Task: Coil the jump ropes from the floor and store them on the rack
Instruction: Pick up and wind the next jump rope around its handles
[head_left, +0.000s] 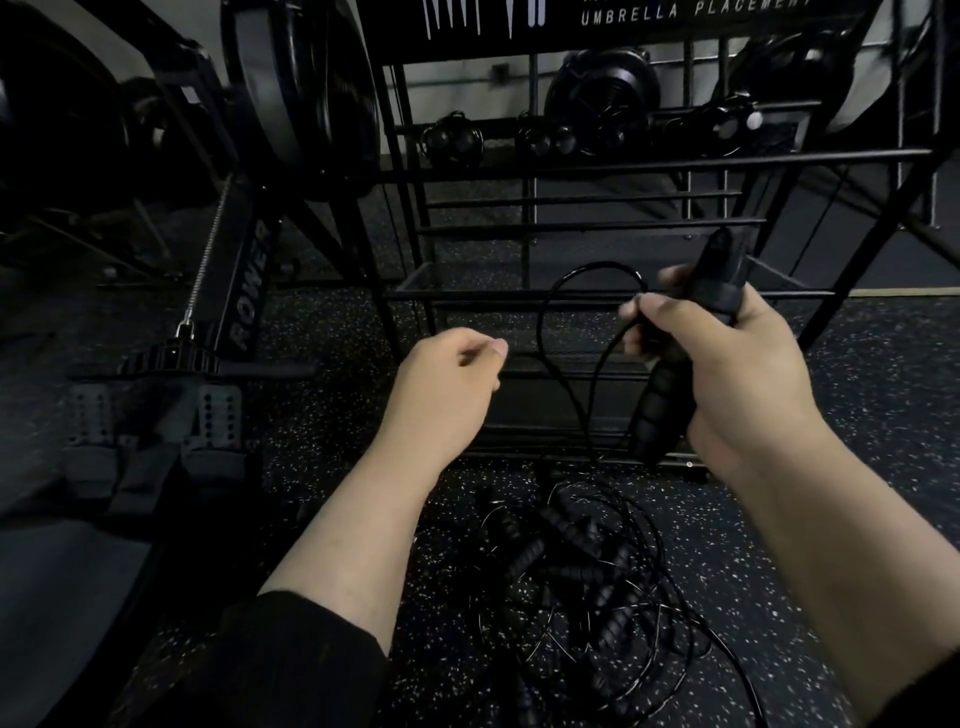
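Right hand (727, 364) grips two black handles (675, 384) together, fingers wrapped round them; their cord (566, 332) loops up before the rack (649, 158). Left hand (447, 384) hangs beside it, fingers curled in, thumb on forefinger; cannot tell if it pinches the cord. More ropes (582, 582) lie tangled on the floor (831, 519) below. Rower (249, 291) left.

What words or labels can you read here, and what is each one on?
"UMBRELLA PLACEMENT" in white on the black sign at the top of the rack.
"ROWER" in pale letters along the black rail of the rowing machine at the left.
Above "UMBRELLA PLACEMENT" a further line of white text is cut off by the frame edge and cannot be read.
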